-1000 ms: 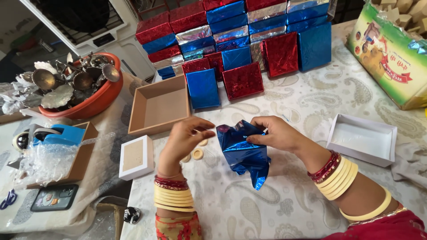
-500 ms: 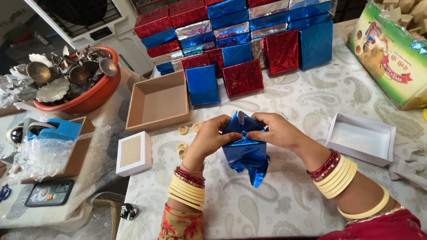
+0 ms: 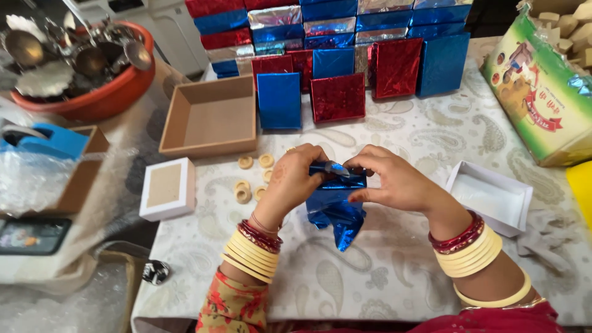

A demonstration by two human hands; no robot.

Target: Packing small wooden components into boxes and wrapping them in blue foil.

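Pinching blue foil wrap point(image 3: 336, 200) between them, both hands point(image 3: 296, 182) point(image 3: 394, 182) grip closed.

Both forearms reach in from the lower edge and meet at centre. The left hand point(image 3: 295, 182), back toward the camera, is curled, its fingers point(image 3: 314, 161) bent inward and pinching. The right hand point(image 3: 394, 182) faces it, fingers point(image 3: 364, 165) pinched shut at the top and thumb pressed below. The fingertips of the two hands nearly touch. Both wrists carry stacked bangles and are raised off the surface.
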